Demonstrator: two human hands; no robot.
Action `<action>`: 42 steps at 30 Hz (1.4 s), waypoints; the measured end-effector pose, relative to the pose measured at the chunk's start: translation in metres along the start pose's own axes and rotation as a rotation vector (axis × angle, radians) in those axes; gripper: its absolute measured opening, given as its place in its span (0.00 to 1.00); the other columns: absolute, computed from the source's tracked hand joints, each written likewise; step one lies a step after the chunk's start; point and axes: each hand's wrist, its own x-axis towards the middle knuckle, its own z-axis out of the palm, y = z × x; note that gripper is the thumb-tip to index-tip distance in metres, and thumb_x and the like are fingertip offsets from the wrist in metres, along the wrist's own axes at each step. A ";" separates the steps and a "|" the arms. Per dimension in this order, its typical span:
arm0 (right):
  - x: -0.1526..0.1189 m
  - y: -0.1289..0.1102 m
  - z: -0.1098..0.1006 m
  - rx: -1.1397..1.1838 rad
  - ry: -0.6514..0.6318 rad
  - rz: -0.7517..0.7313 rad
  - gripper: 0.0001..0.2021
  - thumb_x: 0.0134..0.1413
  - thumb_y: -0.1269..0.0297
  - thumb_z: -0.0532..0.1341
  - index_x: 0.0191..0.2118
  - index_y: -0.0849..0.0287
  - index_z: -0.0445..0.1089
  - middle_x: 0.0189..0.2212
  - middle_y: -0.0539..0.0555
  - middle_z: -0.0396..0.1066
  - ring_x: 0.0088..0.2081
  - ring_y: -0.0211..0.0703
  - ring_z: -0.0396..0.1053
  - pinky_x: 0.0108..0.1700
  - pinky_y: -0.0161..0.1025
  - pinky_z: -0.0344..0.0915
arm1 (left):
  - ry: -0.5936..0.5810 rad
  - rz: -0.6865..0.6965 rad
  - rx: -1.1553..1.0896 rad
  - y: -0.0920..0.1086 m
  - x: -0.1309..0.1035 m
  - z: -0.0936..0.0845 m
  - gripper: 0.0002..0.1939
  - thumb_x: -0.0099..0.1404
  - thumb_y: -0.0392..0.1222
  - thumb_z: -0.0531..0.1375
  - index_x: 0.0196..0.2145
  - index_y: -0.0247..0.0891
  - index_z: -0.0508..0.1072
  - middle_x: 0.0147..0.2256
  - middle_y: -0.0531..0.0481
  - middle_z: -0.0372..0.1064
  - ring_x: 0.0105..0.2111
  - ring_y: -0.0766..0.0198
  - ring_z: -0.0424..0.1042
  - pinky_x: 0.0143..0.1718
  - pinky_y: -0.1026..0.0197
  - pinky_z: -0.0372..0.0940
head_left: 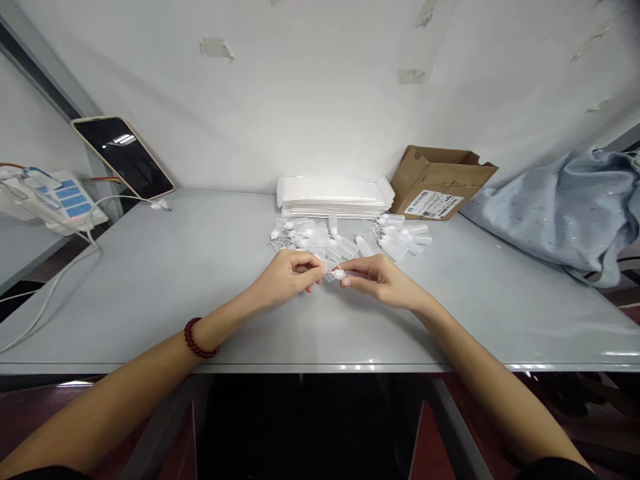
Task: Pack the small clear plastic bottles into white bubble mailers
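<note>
Above the front half of the grey table, my two hands meet fingertip to fingertip. The fingers of my right hand [383, 279] are closed on a small white plastic piece [339, 274]. From its left end a thin white cord runs to the pinched thumb and forefinger of my left hand [293, 275]. Just beyond my hands lies a loose pile of translucent plastic tags [345, 247] with white caps and looped cords. More of these tags [400, 240] lie together on the right. My fingers partly hide the nearest ones.
A stack of flat white packages [335, 197] sits against the wall, beside an open cardboard box [445, 180]. At the right lies a pale blue cloth bag [555, 207]. On the left are a leaning phone [123, 157], a power strip [70, 200] and a white cable [47, 310].
</note>
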 end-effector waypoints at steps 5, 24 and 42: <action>-0.001 -0.001 0.000 0.036 0.025 -0.034 0.15 0.58 0.58 0.60 0.45 0.63 0.75 0.24 0.48 0.64 0.24 0.33 0.52 0.27 0.35 0.50 | 0.019 0.034 0.009 0.002 0.003 -0.007 0.11 0.62 0.41 0.59 0.26 0.34 0.76 0.24 0.51 0.72 0.22 0.70 0.67 0.24 0.67 0.62; 0.001 -0.001 0.004 -0.017 0.055 -0.062 0.17 0.60 0.53 0.58 0.41 0.63 0.75 0.23 0.49 0.65 0.24 0.33 0.53 0.26 0.34 0.51 | 0.026 -0.014 -0.023 0.000 0.001 -0.005 0.09 0.60 0.43 0.61 0.28 0.35 0.75 0.24 0.52 0.70 0.21 0.69 0.67 0.24 0.67 0.63; 0.001 0.000 0.004 0.037 0.049 -0.026 0.15 0.59 0.56 0.59 0.42 0.62 0.74 0.28 0.52 0.70 0.24 0.33 0.58 0.26 0.34 0.55 | -0.001 -0.021 -0.082 -0.001 0.005 -0.005 0.09 0.62 0.43 0.60 0.29 0.34 0.73 0.25 0.52 0.70 0.21 0.70 0.67 0.25 0.66 0.63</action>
